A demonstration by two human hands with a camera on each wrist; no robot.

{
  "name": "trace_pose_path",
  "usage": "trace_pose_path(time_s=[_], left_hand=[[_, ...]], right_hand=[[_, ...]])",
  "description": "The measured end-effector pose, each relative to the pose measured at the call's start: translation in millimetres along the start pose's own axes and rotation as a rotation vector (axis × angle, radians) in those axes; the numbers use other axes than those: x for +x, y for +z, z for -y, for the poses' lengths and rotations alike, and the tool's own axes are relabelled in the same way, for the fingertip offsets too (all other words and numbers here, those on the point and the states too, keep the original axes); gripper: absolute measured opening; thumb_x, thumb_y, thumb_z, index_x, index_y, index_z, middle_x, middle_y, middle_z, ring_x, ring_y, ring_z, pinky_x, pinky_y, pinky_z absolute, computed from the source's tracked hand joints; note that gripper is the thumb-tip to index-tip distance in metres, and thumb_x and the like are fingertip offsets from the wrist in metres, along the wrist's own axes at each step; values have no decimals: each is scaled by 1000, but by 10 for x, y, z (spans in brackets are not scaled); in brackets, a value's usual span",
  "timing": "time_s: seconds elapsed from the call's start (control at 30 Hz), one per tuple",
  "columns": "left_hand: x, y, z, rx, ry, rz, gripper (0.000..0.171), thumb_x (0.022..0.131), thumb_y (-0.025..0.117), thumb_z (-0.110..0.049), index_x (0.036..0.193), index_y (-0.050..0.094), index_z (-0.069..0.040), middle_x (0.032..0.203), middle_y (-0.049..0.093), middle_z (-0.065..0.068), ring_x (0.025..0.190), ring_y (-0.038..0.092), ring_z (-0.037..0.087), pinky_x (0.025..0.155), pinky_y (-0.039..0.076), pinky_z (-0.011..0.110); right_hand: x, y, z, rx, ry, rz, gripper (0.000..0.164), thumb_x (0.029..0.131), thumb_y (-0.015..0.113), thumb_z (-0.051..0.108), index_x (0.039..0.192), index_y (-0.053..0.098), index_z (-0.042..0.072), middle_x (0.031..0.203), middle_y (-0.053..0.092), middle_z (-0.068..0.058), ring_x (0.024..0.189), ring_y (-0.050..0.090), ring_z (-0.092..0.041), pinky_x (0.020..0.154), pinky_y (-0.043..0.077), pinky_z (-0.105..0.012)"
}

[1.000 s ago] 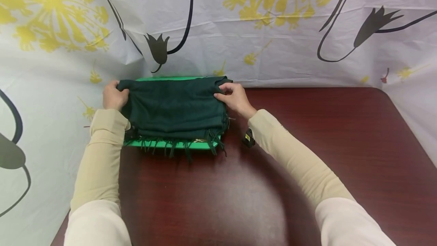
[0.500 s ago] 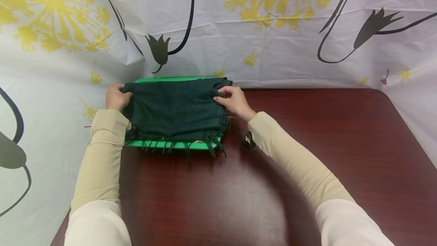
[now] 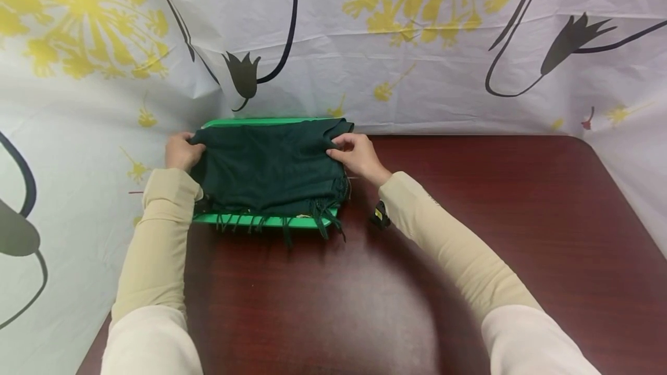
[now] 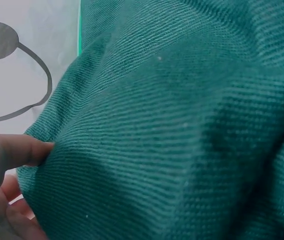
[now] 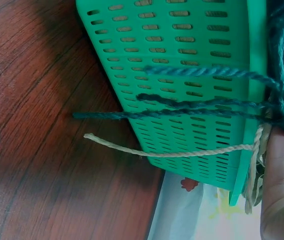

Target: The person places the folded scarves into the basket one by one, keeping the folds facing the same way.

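Observation:
A folded dark green scarf (image 3: 271, 166) with a fringe lies across the top of a green plastic basket (image 3: 260, 122). At its left edge my left hand (image 3: 181, 151) pinches the cloth; the left wrist view shows the thumb (image 4: 31, 150) on top and the other fingers partly hidden behind the fabric. My right hand (image 3: 358, 155) grips the scarf's right edge near the far corner. Dark green tassels (image 5: 182, 114) and a beige tassel (image 5: 177, 153) hang over the slotted basket side in the right wrist view.
The basket stands on a dark red wooden table (image 3: 312, 300), close to a white flowered curtain (image 3: 333, 74) at the back and left. A small black device with a yellow mark (image 3: 381, 214) shows under the right sleeve.
My left hand has shifted a little right and nearer, bringing the scarf's left edge inward over the basket. The right hand has lowered slightly, still holding the right edge.

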State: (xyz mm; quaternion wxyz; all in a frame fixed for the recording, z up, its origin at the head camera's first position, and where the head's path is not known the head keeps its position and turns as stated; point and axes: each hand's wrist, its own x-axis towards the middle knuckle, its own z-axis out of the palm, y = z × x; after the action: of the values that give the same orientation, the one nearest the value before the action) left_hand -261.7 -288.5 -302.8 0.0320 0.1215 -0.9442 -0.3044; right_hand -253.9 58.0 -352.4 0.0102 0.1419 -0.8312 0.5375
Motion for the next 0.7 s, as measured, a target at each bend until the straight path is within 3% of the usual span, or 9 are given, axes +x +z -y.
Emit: trace_pose_path(time_s=[0.3,0.7], left_hand=[[-50,12,-14,-1,8,19,39,84,46,-6,118,47,13,119,45,30,106,42,41,90,36,47],[-69,18,17,-34,-15,11,40,84,50,-8,118,47,12,121,43,30,109,41,41,91,36,46]], right_hand=[[-18,-2,-3,11,-2,9,20,81,64,13,98,65,1,89,60,-12,62,49,-16,57,41,-26],[-57,-12,-13,71,9,-12,19,81,64,10,97,64,-1,90,61,-14,76,58,-24,63,46,-26]])
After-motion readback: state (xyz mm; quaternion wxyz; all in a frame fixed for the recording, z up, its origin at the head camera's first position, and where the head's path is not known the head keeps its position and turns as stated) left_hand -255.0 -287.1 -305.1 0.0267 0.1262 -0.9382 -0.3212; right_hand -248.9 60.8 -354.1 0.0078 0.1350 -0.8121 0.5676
